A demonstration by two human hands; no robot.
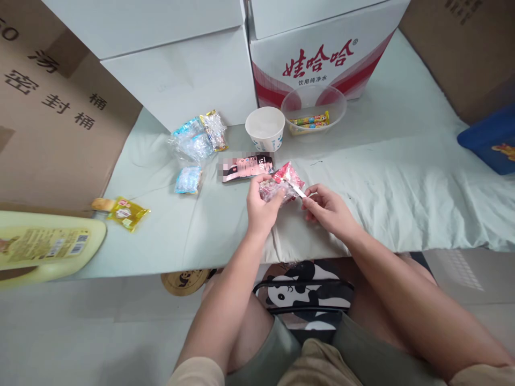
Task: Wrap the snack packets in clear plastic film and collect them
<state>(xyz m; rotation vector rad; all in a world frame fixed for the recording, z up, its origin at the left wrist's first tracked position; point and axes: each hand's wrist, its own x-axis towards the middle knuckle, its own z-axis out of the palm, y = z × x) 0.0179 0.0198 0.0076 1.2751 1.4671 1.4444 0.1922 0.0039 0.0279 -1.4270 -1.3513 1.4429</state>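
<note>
My left hand (262, 206) is closed on a red-and-clear plastic packet (290, 172) near the front of the cloth-covered surface. Against the packet lies a slim, flat white strip (298, 191), whose outer end is pinched by my right hand (325, 206). Whether the strip is a small blade or something else, I cannot tell. Just behind my left hand, a phone (246, 168) with a lit screen lies flat. A white paper bowl (265, 128) stands beyond the phone. Beside it, a clear plastic bowl (341, 107) contains yellow snack sticks (309, 122).
Blue-and-clear packets (192, 136) lie left of the bowls, with a single blue packet (188, 179) nearer. A yellow wrapper (129, 213) is farther left by a yellow jug (52, 246). Cartons (181, 80) line the back; a blue container (493, 139) is at the right.
</note>
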